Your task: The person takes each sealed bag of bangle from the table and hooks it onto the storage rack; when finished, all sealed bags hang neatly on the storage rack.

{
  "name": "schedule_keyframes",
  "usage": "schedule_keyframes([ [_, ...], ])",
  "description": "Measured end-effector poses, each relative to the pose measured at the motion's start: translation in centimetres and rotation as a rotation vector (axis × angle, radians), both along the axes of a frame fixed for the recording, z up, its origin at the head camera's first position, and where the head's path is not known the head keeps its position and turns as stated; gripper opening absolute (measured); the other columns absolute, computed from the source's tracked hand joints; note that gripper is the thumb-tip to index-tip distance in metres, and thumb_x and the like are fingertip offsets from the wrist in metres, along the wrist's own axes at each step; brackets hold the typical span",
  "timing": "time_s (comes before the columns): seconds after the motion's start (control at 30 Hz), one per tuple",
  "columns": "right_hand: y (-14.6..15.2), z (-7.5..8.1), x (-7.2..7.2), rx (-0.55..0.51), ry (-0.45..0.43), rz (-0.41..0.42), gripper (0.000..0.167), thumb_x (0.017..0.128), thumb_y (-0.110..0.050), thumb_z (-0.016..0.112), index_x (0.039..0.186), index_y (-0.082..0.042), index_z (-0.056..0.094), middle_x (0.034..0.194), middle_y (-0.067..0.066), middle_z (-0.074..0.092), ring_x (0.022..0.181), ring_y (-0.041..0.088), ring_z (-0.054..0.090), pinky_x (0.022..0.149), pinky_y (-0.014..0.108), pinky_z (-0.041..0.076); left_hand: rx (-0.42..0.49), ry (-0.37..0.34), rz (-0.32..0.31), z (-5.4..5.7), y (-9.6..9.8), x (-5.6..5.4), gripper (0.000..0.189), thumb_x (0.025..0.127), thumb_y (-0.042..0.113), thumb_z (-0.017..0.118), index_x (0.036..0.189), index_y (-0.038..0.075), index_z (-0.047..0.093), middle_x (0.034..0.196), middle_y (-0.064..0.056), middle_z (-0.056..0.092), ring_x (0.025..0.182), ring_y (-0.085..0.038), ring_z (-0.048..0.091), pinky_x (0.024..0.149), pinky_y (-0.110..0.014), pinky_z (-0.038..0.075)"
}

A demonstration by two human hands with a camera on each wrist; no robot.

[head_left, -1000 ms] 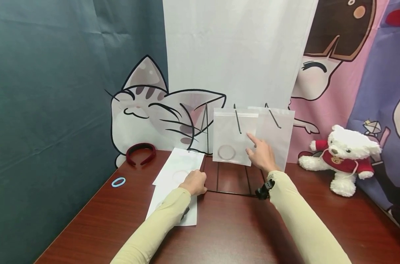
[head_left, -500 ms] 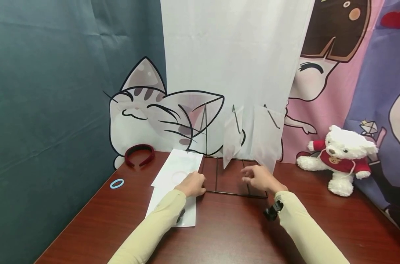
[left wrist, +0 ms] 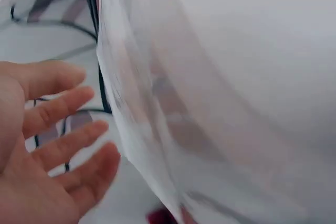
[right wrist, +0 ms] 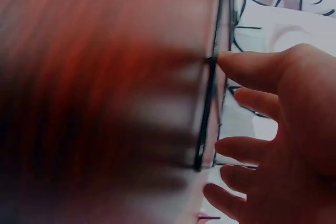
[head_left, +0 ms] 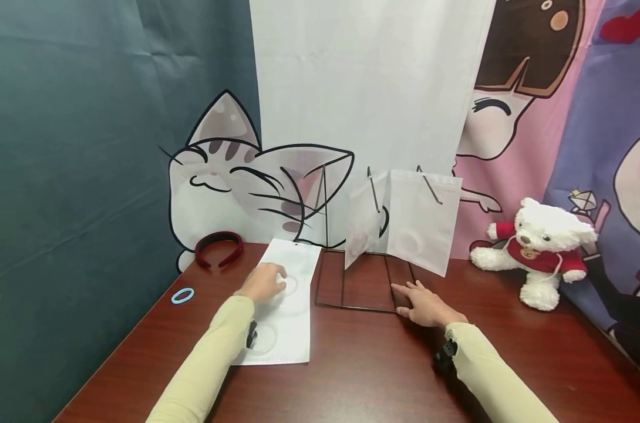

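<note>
My left hand [head_left: 263, 282] is over two white zip bags [head_left: 296, 317] lying overlapped on the table, each showing a pale ring shape. In the left wrist view its relaxed, spread fingers [left wrist: 71, 142] appear apart from a translucent bag [left wrist: 236, 103]. My right hand [head_left: 425, 305] is at the base of a black wire rack [head_left: 354, 308], fingers extended. Its thumb [right wrist: 252, 69] meets the rack's bar in the right wrist view. From the rack's hooks hang two more white bags: one turned nearly edge-on [head_left: 364, 220], the other facing me [head_left: 423, 220].
A dark red headband [head_left: 219, 249] and a light blue ring [head_left: 182, 295] lie on the table's left side. To the right sits a white teddy bear [head_left: 536, 252] in a red top. Printed curtains [head_left: 373, 76] stand behind the table.
From beside the rack, my left hand has moved left over the lying bags. My right hand has dropped from a hanging bag to the rack's base. The hanging bags have swung on their hooks.
</note>
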State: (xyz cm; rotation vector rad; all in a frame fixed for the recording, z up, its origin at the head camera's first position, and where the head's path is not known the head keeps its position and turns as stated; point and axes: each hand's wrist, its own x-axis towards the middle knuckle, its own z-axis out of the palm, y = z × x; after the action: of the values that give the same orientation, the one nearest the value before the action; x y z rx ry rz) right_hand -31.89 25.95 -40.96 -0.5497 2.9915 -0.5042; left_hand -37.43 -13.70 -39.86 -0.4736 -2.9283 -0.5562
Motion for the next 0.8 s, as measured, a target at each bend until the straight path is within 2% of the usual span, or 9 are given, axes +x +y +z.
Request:
schedule_keyframes([
  [0.13,0.4,-0.4,0.1,0.014,-0.055,-0.03,0.057,0.098,-0.027,0.062,0.151,-0.014,0.046,0.155,0.039,0.032,0.147,0.06,0.018,0.105,0.08,0.024,0.015,-0.082,0.13,-0.2,-2.2,-0.6,0.027,0.088,0.017,0.072,0.111,0.004,0.073,0.118,-0.017,0.071,0.105,-0.031,0.063,0.098,-0.05,0.051],
  [0.33,0.6,-0.5,0.1,0.037,-0.082,-0.007,0.052,0.1,-0.031,0.058,0.15,-0.02,0.048,0.156,0.039,0.028,0.148,0.058,0.016,0.107,0.078,0.025,0.023,-0.204,0.16,0.0,-3.4,-0.9,0.042,0.088,0.022,0.074,0.123,0.0,0.065,0.128,-0.022,0.065,0.116,-0.035,0.058,0.105,-0.055,0.047],
  [0.43,0.6,-0.4,0.1,0.036,-0.088,-0.002,0.051,0.1,-0.03,0.059,0.149,-0.021,0.049,0.157,0.038,0.027,0.148,0.059,0.017,0.107,0.077,0.026,0.026,-0.239,0.166,0.1,-3.6,-1.0,0.048,0.086,0.021,0.076,0.128,0.001,0.063,0.132,-0.023,0.062,0.121,-0.037,0.055,0.107,-0.056,0.044],
  [0.63,0.6,-0.3,0.2,0.043,-0.085,-0.012,0.051,0.099,-0.03,0.06,0.149,-0.021,0.05,0.155,0.039,0.029,0.146,0.06,0.02,0.108,0.074,0.029,0.106,-0.254,0.2,0.2,-3.8,-1.1,0.048,0.077,0.012,0.084,0.122,0.002,0.068,0.13,-0.023,0.063,0.115,-0.036,0.058,0.101,-0.053,0.048],
  [0.8,0.6,-0.4,0.2,0.038,-0.078,-0.001,0.05,0.1,-0.03,0.059,0.148,-0.02,0.051,0.155,0.039,0.029,0.147,0.058,0.02,0.11,0.072,0.029,0.139,-0.209,0.223,0.3,-4.2,-1.3,0.043,0.075,0.004,0.083,0.116,0.001,0.071,0.124,-0.023,0.065,0.108,-0.036,0.057,0.096,-0.05,0.052],
])
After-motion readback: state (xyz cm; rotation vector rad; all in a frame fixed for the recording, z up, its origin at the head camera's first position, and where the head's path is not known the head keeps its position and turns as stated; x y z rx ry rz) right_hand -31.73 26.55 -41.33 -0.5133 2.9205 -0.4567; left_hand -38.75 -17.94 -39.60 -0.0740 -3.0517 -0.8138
